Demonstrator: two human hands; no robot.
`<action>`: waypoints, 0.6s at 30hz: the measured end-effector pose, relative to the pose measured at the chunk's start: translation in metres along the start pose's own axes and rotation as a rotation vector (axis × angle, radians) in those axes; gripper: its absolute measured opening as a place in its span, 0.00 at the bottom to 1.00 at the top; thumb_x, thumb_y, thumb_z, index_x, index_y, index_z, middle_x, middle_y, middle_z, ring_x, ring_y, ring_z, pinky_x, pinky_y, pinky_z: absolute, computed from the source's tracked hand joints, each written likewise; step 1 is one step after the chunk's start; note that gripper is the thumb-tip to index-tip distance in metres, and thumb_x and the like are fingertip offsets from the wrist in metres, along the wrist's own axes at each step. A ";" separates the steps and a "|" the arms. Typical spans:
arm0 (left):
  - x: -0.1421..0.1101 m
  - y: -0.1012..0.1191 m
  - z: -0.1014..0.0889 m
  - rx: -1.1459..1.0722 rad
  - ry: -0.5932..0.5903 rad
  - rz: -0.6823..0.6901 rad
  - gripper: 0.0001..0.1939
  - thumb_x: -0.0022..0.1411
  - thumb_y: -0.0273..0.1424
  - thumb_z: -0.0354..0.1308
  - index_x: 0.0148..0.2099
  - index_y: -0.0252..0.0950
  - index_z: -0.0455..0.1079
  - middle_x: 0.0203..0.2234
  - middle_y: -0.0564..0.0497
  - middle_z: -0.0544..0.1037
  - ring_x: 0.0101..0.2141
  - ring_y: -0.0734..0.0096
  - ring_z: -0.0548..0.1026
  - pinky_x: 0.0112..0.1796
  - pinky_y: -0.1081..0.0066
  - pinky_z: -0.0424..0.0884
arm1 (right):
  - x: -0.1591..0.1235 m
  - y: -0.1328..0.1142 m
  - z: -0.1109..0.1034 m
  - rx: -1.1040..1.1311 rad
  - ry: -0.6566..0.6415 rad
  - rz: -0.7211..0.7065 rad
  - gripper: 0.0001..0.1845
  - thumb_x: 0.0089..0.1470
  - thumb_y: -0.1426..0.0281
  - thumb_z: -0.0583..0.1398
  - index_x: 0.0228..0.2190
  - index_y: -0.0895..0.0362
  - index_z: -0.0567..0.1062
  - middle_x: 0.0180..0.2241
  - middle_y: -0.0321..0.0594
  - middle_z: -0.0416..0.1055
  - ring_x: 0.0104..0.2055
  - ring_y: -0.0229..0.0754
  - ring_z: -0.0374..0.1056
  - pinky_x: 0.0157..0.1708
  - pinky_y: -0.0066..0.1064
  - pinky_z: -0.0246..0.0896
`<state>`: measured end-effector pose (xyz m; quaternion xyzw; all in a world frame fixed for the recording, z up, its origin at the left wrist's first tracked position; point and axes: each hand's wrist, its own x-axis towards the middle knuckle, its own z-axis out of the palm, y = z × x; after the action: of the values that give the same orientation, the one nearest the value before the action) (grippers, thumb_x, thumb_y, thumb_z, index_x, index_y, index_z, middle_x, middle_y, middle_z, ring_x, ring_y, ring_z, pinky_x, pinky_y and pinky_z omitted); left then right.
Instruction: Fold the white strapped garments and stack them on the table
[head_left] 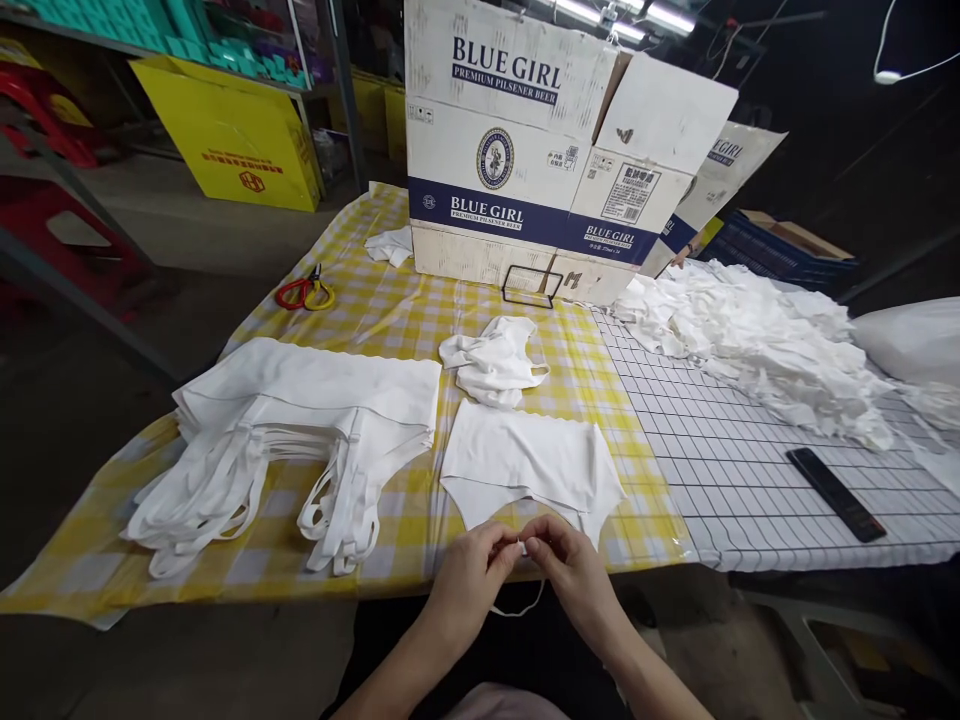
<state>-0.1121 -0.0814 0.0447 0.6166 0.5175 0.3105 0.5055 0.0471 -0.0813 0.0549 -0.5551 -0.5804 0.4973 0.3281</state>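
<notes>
A white strappy garment [536, 455], like a camisole top, lies flat on the table in front of me. At its near end my left hand [480, 565] and my right hand [562, 565] meet, thumbs and fingers pinched on a thin white strap [523, 548]. Part of the strap loops below my hands, past the table edge. To the left lies a neat stack of white garments [322, 400] with their straps hanging towards me. Just beyond the flat garment sits a crumpled white one [496, 360].
Red and yellow handled scissors [305, 291] lie at the far left. A tall carton [487, 130] stands behind, with a black wire stand [531, 288] before it. A heap of white garments [750, 340] and a black phone-like slab [836, 493] rest on the right.
</notes>
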 end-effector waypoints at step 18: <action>0.075 -0.011 -0.018 0.635 0.065 0.394 0.13 0.55 0.24 0.55 0.43 0.39 0.66 0.39 0.50 0.67 0.43 0.65 0.64 0.43 0.64 0.64 | 0.062 0.006 -0.013 -0.263 0.141 -0.195 0.10 0.54 0.64 0.53 0.26 0.56 0.68 0.27 0.36 0.64 0.27 0.38 0.60 0.28 0.28 0.55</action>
<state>-0.1113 -0.0055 0.0294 0.8203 0.4752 0.2453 0.2029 0.0507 -0.0191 0.0423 -0.5677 -0.6671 0.3430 0.3392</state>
